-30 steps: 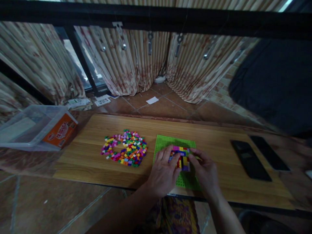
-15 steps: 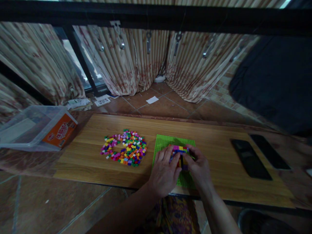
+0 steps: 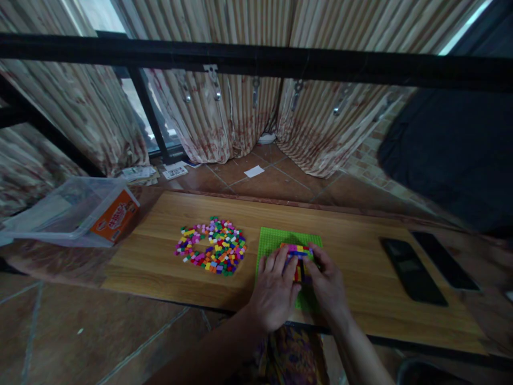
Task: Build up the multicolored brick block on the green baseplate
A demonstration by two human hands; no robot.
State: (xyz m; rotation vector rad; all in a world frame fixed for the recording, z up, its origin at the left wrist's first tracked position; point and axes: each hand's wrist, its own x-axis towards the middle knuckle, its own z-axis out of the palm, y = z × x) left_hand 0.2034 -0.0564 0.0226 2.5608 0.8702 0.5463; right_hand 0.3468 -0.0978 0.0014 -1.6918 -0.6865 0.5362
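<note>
While my left hand point(image 3: 274, 294) lies over the left side of the block build point(image 3: 297, 249), its fingers close together, my right hand point(image 3: 329, 280) meets the right side with thumb and forefinger a little apart; whether either clamps a brick I can't tell, as my knuckles hide it. The build sits on a green baseplate point(image 3: 267, 238), right of middle and by the near edge of the table point(image 3: 144, 256). Toward the left edge spreads a pile of loose bricks point(image 3: 224, 243). Near the right edge lies a dark phone point(image 3: 412, 272), a second phone point(image 3: 444, 260) just beyond it. Off the left edge, a clear box point(image 3: 76, 214) wears an orange label point(image 3: 116, 216), its white characters too blurred to read. Past the far edge lies a printed sheet point(image 3: 175, 171); a black rail point(image 3: 256, 60) crosses before the striped curtains point(image 3: 200, 117).
</note>
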